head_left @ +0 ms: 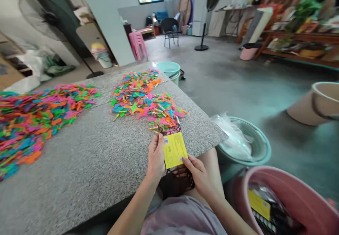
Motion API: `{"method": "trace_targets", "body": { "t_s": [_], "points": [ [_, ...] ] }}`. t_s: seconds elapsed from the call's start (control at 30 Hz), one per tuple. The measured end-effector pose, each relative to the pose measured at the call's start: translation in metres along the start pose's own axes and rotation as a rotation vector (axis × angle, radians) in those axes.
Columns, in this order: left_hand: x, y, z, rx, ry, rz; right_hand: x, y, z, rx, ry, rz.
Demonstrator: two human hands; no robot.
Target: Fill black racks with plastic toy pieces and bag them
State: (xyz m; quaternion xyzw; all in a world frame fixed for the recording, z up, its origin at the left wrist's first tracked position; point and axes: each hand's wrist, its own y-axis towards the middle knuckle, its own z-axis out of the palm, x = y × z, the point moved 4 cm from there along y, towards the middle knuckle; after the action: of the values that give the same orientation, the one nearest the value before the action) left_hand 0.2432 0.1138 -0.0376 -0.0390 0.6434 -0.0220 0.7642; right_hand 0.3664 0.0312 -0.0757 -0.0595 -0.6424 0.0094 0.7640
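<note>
Between my hands is a yellow printed card (pixel 174 150) with a barcode, lying on a black openwork plastic frame (pixel 171 129) that shows above and below it. My left hand (pixel 156 155) grips the left edge, its thumb on the card's upper left. My right hand (pixel 197 173) pinches the lower right corner of the card, thumb on top. Just beyond the frame lies a heap of small colourful plastic pieces (pixel 143 97) in pink, orange, green and blue. The card and frame are held over the near edge of the grey speckled table (pixel 106 150).
A larger heap of colourful pieces (pixel 47 111) covers the table's left side. On the floor at right, a pink tub (pixel 291 178) holds more yellow cards and black parts. Behind it stands a teal tub (pixel 261 136) with clear plastic bags (pixel 235 139). A beige bucket (pixel 312 104) is farther right.
</note>
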Motion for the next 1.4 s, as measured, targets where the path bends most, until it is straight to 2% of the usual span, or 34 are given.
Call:
{"method": "trace_targets", "body": {
  "t_s": [0.07, 0.13, 0.2, 0.23, 0.27, 0.3, 0.33, 0.37, 0.4, 0.47, 0.5, 0.57, 0.67, 0.7, 0.77, 0.83, 0.9, 0.97, 1.07, 1.13, 1.23, 1.3, 1.4],
  "points": [
    [-0.017, 0.005, -0.048, -0.091, -0.009, 0.021, 0.004, 0.009, 0.02, 0.066, -0.155, -0.122],
    [-0.032, 0.004, -0.108, -0.258, -0.005, 0.07, 0.009, 0.023, 0.05, 0.12, -0.44, -0.347],
    [-0.042, -0.011, -0.173, -0.671, 0.146, 0.213, 0.008, 0.034, 0.092, 0.232, -0.764, -0.57],
    [-0.041, -0.02, -0.198, -0.814, 0.283, 0.251, 0.003, 0.037, 0.113, 0.303, -0.908, -0.653],
    [-0.037, -0.029, -0.216, -0.891, 0.44, 0.28, -0.002, 0.038, 0.131, 0.373, -1.022, -0.712],
    [-0.029, -0.036, -0.228, -0.866, 0.619, 0.292, -0.007, 0.039, 0.144, 0.436, -1.096, -0.749],
    [-0.014, -0.039, -0.232, -0.706, 0.799, 0.261, -0.011, 0.039, 0.15, 0.482, -1.13, -0.769],
    [0.003, -0.042, -0.232, -0.517, 0.947, 0.248, -0.012, 0.04, 0.15, 0.506, -1.138, -0.778],
    [0.019, -0.046, -0.23, -0.383, 1.055, 0.281, -0.011, 0.042, 0.142, 0.502, -1.136, -0.784],
    [0.045, -0.054, -0.222, -0.233, 1.212, 0.382, -0.003, 0.054, 0.107, 0.388, -1.182, -0.742],
    [0.053, -0.056, -0.217, -0.219, 1.264, 0.432, 0.003, 0.064, 0.083, 0.265, -1.245, -0.701],
    [0.059, -0.054, -0.207, -0.236, 1.34, 0.49, 0.011, 0.086, 0.033, 0.067, -1.445, -0.506],
    [0.054, -0.045, -0.193, -0.265, 1.385, 0.488, 0.016, 0.109, -0.006, 0.173, -1.575, -0.432],
    [0.051, -0.043, -0.19, -0.277, 1.379, 0.481, 0.017, 0.113, -0.011, 0.21, -1.549, -0.438],
    [0.044, -0.044, -0.184, -0.284, 1.347, 0.501, 0.02, 0.118, -0.012, 0.18, -1.405, -0.432],
    [0.041, -0.051, -0.177, -0.2, 1.341, 0.595, 0.02, 0.117, -0.002, 0.134, -1.167, -0.38],
    [0.045, -0.056, -0.168, -0.08, 1.394, 0.658, 0.014, 0.112, 0.022, 0.195, -0.874, -0.272],
    [0.051, -0.055, -0.161, -0.046, 1.46, 0.6, 0.003, 0.108, 0.056, 0.284, -0.585, -0.141],
    [0.059, -0.041, -0.152, -0.113, 1.451, 0.425, -0.012, 0.103, 0.118, 0.382, -0.326, -0.054],
    [0.064, -0.031, -0.145, -0.07, 1.363, 0.373, -0.021, 0.101, 0.16, 0.459, -0.364, -0.107],
    [0.073, -0.024, -0.139, -0.021, 1.333, 0.343, -0.033, 0.099, 0.21, 0.523, -0.641, -0.264],
    [0.078, -0.026, -0.139, -0.005, 1.318, 0.326, -0.04, 0.098, 0.228, 0.508, -0.838, -0.359],
    [0.081, -0.03, -0.141, 0.007, 1.268, 0.304, -0.046, 0.098, 0.239, 0.5, -1.037, -0.458]
  ]
}}
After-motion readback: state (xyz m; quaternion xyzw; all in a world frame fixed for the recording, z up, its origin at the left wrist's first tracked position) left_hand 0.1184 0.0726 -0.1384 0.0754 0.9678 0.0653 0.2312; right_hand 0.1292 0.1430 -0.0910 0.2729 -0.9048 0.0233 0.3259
